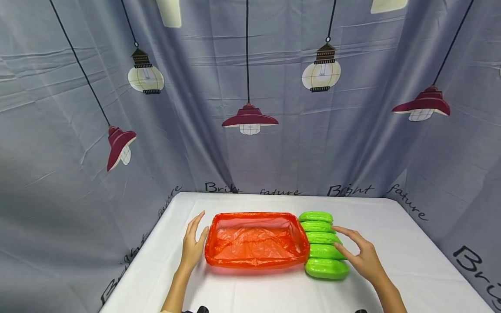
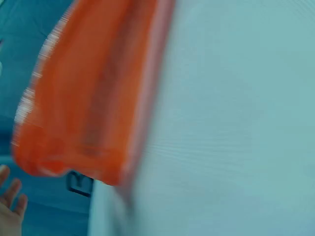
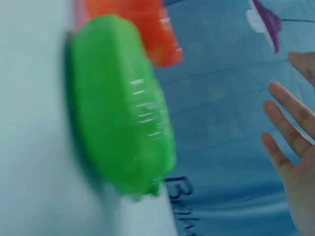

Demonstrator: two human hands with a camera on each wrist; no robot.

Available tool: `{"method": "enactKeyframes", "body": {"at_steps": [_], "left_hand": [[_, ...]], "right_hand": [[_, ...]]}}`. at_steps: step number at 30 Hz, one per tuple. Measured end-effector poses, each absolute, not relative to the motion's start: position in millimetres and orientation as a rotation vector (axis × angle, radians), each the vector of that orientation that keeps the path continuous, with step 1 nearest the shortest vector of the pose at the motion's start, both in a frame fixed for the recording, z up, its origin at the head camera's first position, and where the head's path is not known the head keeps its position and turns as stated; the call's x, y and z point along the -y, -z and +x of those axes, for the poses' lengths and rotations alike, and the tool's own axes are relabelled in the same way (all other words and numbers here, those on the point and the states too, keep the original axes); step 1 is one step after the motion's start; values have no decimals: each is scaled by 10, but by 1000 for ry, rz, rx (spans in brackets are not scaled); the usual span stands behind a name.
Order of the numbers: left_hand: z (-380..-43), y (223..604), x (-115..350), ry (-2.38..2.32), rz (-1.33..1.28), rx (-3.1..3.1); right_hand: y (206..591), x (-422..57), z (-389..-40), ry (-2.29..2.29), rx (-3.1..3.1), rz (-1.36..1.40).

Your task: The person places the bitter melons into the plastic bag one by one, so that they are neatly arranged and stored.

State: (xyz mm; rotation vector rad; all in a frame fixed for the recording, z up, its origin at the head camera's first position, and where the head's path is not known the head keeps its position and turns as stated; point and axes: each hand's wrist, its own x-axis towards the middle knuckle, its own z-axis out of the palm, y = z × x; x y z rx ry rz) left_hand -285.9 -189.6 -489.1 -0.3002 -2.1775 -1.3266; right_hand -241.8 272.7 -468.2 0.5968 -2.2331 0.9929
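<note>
A red container (image 1: 256, 263), lined with glossy, crinkled plastic, was set on a white table (image 1: 254, 295), with no green packet seen inside it. Five green oblong packets (image 1: 321, 238) were lined up in a row, from far to near, along the container's right side, the nearest being placed by its near right corner. The left hand (image 1: 192, 250) was held just beside the container's left side, its fingers extended and spread from the thumb, with nothing gripped. The right hand (image 1: 365, 258) was held to the right of the container, at the outer ends of the packets, its fingers likewise spread and nothing gripped; whether a packet was touched could not be told. Behind the container, a grey curtain (image 1: 274, 161) was hung, printed with lamps (image 1: 250, 115).
</note>
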Motion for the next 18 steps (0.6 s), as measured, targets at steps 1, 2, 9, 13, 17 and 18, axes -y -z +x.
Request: {"method": "enactKeyframes", "body": {"at_steps": [1, 2, 9, 13, 17, 18], "left_hand": [[-2874, 4958, 1905, 1352, -311, 2166], [-2890, 5022, 1913, 1378, -321, 2156], [-2956, 5335, 1931, 1495, -360, 2212], [-2940, 5419, 1927, 1599, -327, 2241], [-2914, 5485, 1928, 1637, -288, 2259], [-2908, 5497, 1928, 1638, -287, 2262]], "right_hand": [[4730, -2725, -2404, -1016, 2246, 607], [4774, -2722, -2389, -1040, 2261, 618], [4859, -2676, -2220, -1125, 2331, 753], [4905, -2666, -2195, -1123, 2313, 838], [4969, -2660, -2215, -1088, 2315, 880], [4984, -2657, -2222, -1077, 2320, 889]]}}
